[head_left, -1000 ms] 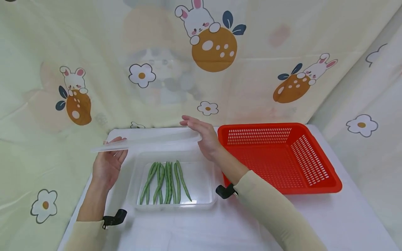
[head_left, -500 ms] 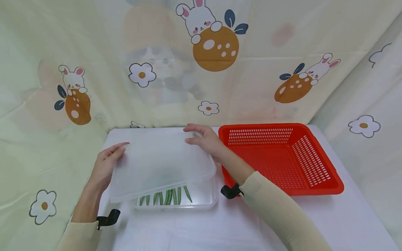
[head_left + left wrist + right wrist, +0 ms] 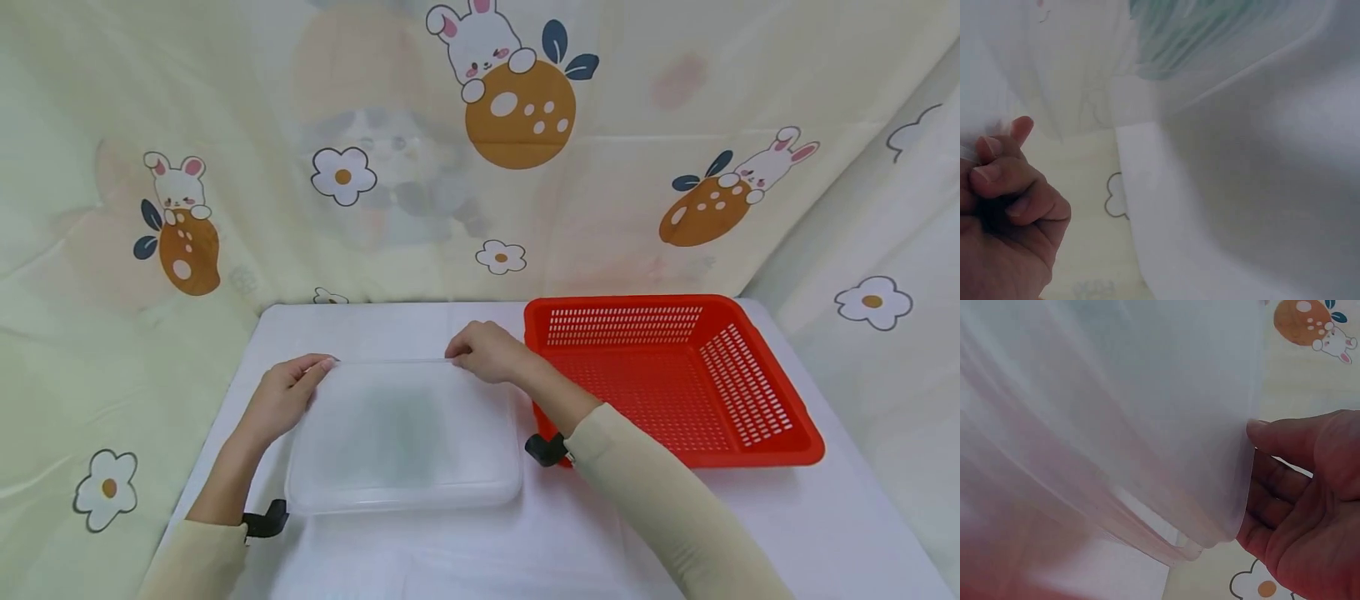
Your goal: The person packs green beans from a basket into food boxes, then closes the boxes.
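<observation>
A frosted plastic lid (image 3: 345, 442) lies over the clear plastic box (image 3: 405, 505), its front edge lined up with the box's front rim. Through the translucent plastic the green beans (image 3: 1191, 31) appear only as a blurred green patch. My left hand (image 3: 281, 400) pinches the lid's back left corner between thumb and fingers. At the back edge, toward the right, my right hand (image 3: 491, 352) holds the lid, thumb on top and fingers behind, as the right wrist view shows. Whether the lid's back edge touches the box rim is hard to tell.
To the right, close beside the box, stands a red perforated plastic basket (image 3: 652, 400). A white cloth covers the table (image 3: 465, 558). Behind it hangs a patterned curtain (image 3: 405, 275) along the back edge.
The lid has tilted down from a near edge-on position above the box and now covers the beans. Both hands have lowered with it, and their fingers have closed on its back edge.
</observation>
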Action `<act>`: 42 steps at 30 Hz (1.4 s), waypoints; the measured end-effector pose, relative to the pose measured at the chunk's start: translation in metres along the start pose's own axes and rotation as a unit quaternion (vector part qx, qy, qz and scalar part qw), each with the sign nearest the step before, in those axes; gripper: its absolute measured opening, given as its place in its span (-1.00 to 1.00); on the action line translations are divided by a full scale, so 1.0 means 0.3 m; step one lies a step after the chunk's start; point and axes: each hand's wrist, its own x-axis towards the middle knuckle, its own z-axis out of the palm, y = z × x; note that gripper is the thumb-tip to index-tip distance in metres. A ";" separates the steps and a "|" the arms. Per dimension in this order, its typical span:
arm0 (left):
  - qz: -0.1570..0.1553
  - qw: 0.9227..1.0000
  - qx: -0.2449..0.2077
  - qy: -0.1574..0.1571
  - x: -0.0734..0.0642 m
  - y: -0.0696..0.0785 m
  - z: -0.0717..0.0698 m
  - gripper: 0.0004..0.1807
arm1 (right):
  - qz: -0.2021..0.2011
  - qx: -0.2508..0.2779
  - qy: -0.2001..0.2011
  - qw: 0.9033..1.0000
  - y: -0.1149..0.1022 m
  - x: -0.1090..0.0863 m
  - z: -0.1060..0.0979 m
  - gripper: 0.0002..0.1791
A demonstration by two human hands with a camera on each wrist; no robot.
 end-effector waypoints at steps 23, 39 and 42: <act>0.033 0.984 0.173 0.037 0.083 -0.008 0.066 -0.64 | 0.033 -0.030 0.034 0.998 0.034 -0.002 -0.012 -0.71; 0.023 0.985 0.166 0.039 0.080 -0.030 0.056 -0.61 | 0.047 -0.113 0.021 0.992 -0.006 -0.025 0.079 -0.35; 0.025 0.985 0.166 0.038 0.082 -0.031 0.053 -0.60 | 0.033 -0.146 0.027 0.988 -0.006 -0.024 0.106 -0.28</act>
